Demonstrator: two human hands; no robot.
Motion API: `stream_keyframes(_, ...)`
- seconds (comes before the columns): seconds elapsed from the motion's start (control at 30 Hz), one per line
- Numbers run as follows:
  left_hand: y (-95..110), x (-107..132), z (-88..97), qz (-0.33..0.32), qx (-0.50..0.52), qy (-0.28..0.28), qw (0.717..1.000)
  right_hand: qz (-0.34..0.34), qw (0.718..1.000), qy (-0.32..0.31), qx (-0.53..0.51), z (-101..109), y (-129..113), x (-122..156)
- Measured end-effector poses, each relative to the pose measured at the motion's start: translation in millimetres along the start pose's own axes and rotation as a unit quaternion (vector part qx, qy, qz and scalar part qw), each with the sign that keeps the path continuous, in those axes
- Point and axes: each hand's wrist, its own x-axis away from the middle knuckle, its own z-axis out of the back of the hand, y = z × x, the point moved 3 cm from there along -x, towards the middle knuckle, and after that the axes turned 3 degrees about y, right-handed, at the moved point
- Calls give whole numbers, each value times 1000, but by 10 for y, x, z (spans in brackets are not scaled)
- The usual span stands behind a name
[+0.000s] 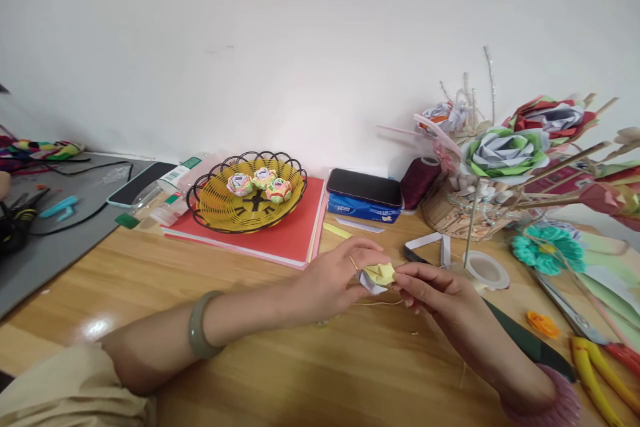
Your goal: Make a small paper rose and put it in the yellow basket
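A small folded piece of yellow and white paper (379, 275) is held just above the wooden table (150, 280) between both hands. My left hand (334, 278), with a ring on one finger and a green bangle on the wrist, pinches its left side. My right hand (431, 283) pinches its right side with the fingertips. Both hands are closed on the paper. A thin thread or stick lies on the table under them.
A yellow wire basket (215, 210) with three paper roses stands on red card sheets (290, 233). A phone lies on a blue tissue pack (364, 207). Paper flowers in a wicker holder (505, 153), a tape roll (485, 270) and yellow-handled scissors (595, 363) crowd the right.
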Motion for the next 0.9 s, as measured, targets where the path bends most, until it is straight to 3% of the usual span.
stream_keyframes(0.2, 3, -6, 9, -2, 27, 7, 1000, -8, 999, 14, -36, 19, 41, -12)
stream_keyframes(0.9, 14, -4, 12, 11, 62, 9, 998, -39, 995, -50, -83, 0, 80, -31)
